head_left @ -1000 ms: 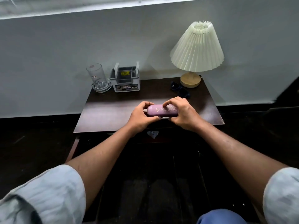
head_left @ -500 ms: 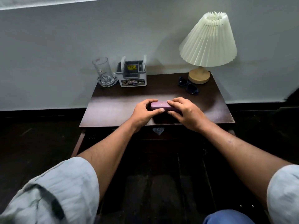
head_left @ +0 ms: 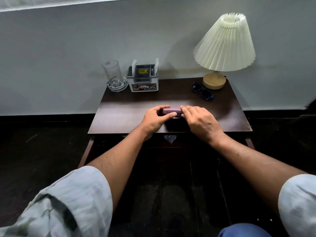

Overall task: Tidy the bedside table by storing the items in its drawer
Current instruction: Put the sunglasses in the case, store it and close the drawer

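A pink glasses case (head_left: 171,111) lies on the dark wooden bedside table (head_left: 123,117), near its front middle. My left hand (head_left: 156,119) grips the case's left end, thumb in front and fingers behind. My right hand (head_left: 199,121) rests on the case's right end with its fingers laid over it. Dark blue sunglasses (head_left: 202,94) lie at the back right beside the lamp. The drawer front with a pale knob (head_left: 170,138) sits shut under the tabletop edge.
A pleated cream lamp (head_left: 224,45) stands at the back right corner. A clear glass (head_left: 113,76) on a glass coaster and a grey organiser box (head_left: 144,79) stand along the back left, against the wall. The floor around is dark.
The case has come down from a raised, tilted hold to lie flat on the tabletop. Both hands stay on it, and my view has shifted closer.
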